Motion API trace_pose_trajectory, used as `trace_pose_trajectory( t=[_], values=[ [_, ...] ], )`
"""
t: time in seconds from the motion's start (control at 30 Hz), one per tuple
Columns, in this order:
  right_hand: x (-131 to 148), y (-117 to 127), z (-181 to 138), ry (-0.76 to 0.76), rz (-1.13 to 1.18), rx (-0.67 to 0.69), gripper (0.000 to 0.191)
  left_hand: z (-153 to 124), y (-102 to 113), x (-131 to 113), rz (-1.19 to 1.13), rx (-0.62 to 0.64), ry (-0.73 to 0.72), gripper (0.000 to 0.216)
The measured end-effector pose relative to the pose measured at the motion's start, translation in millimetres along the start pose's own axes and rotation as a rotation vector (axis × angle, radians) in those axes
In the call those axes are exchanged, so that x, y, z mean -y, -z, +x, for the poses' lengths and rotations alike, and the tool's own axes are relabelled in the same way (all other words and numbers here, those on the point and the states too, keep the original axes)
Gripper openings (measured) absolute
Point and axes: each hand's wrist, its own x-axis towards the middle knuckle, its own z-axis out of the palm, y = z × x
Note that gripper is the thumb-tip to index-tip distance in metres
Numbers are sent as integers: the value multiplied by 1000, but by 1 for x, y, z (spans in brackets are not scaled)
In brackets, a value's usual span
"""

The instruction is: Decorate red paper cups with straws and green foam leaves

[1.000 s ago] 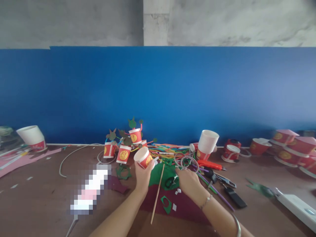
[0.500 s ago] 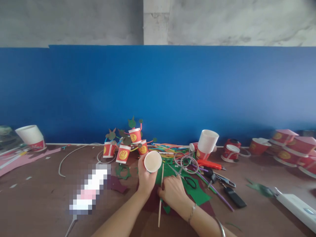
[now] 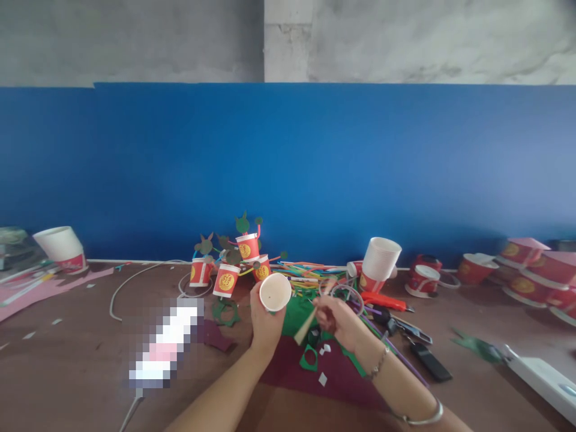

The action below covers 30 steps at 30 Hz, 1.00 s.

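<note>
Change: 0.5 s ago the right hand lay flat on the stick, which was on the felt. Now the right hand (image 3: 338,318) has the wooden stick (image 3: 305,329) pinched and off the surface. The cup showed its red side 1 s ago; its mouth has faced the camera since 0.5 s ago and has not moved. Net: both pieces are in hand, airborne and just beside each other. I see no contact.

Left to right:
- 9 o'clock, far edge: white cup (image 3: 57,245) on its side, with a flat pink paper sheet (image 3: 27,289) by it.
- White cable (image 3: 135,275), thin and looping.
- 11 o'clock from the held cup: red cup cluster (image 3: 227,270) with gold emblems and green leaf cut-outs on straw stems.
- Left hand (image 3: 265,327): fingers curled round the wall of the paper cup (image 3: 275,292). Cup is centre frame, above the table; round rim, matte white inside.
- Stick: thin, straight, pale wood, tilted with its low end at 7 o'clock. Thumb and fingertips clamp it mid-length.
- Beneath: green felt (image 3: 294,313) over maroon felt (image 3: 335,379), soft and matte, with cut scraps.
- 12 o'clock from the right hand: straw pile (image 3: 308,273), thin plastic in mixed colours.
- 2 o'clock: tilted cup stack (image 3: 378,263) and orange knife (image 3: 386,300).
- 3 o'clock: wide red bowls (image 3: 524,259).
- 4 o'clock: white power strip (image 3: 542,378).
</note>
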Motion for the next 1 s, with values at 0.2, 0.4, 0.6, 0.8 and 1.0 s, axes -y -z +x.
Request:
trace_pose_trajectory(
  t=[0.2, 0.4, 0.6, 0.8, 1.0],
  values=[
    [21, 1, -16, 325, 440, -229, 27, -2, 1, -14, -73, 109, 6, 52],
    [20, -7, -34, 631, -70, -309, 32, -12, 0, -22, -76, 216, -142, 51],
    [16, -13, -35, 824, -535, -249, 18, -18, 0, -15, -87, 258, -187, 55],
    [16, -12, -39, 901, -619, -245, 17, -15, 0, -21, -109, 260, -160, 52],
    [12, -13, -38, 942, -664, -225, 15, -14, 1, -26, -127, 269, -164, 48]
  ],
)
